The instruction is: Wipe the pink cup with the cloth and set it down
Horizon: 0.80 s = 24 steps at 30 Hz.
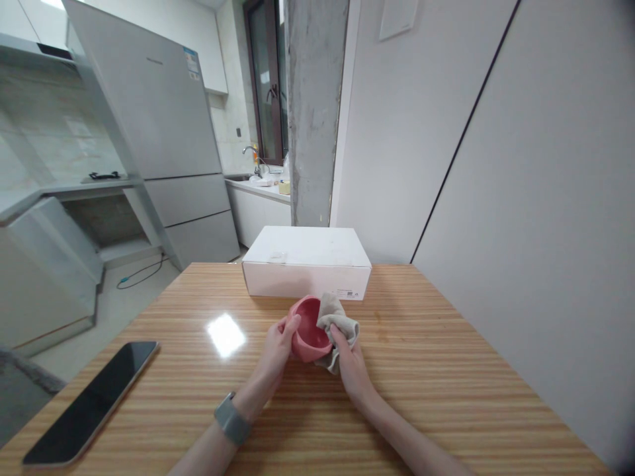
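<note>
A small pink bowl [310, 325] is held tilted above the wooden table [446, 370], its opening facing me. My left hand [278, 348] grips its left rim, thumb on the edge. My right hand [350, 365] holds a beige cloth [335, 318] pressed against the bowl's right rim and draped over it. A grey watch [231, 418] sits on my left wrist.
A white flat box [306, 262] lies on the table just behind the bowl. A dark phone [94, 400] lies face up at the table's left front. A white wall runs along the right. A fridge [163, 132] and kitchen counter stand beyond the table.
</note>
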### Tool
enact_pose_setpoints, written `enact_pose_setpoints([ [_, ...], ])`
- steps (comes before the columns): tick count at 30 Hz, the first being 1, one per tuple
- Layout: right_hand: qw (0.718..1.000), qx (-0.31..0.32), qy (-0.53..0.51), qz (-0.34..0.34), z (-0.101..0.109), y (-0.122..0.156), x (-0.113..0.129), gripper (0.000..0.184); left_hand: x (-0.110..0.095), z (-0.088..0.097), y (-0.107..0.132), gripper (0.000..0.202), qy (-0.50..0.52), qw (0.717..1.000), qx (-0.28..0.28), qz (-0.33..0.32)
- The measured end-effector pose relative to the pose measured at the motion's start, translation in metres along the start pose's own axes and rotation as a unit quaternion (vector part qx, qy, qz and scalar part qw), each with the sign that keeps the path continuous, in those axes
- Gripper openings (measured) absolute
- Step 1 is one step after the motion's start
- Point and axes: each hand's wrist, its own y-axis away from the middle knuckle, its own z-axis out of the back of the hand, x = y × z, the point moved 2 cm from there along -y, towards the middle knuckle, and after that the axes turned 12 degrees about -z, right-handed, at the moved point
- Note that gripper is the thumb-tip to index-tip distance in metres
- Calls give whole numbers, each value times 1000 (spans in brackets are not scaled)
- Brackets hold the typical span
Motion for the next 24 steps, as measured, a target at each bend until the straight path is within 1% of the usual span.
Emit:
enact_pose_setpoints([
  [2,1000,-20,-11,-11,-1,3,2,38,0,-5,1,50,12,999,17,-27],
  [3,1000,-28,-7,-12,1,2,4,37,1,-7,1,50,24,999,35,-20],
  [5,999,-41,9,-8,8,-3,10,35,3,-8,-1,50,40,997,61,29],
  [7,999,-42,25,-9,17,-9,16,32,5,-6,-3,51,32,994,57,86],
  [9,999,-26,35,-17,25,-15,19,28,4,-2,-3,56,20,989,65,128],
  [12,998,16,52,-29,29,-19,18,25,0,0,0,53,-6,983,100,152],
  [14,997,44,60,-34,28,-20,15,25,0,0,2,49,-38,983,97,151],
  [17,995,65,67,-29,25,-21,14,28,4,0,2,45,-66,987,68,126],
  [21,996,60,69,-13,24,-22,14,29,10,-1,-1,41,-60,992,50,98],
  [24,997,47,67,1,23,-19,12,29,8,-2,0,38,-56,995,38,76],
])
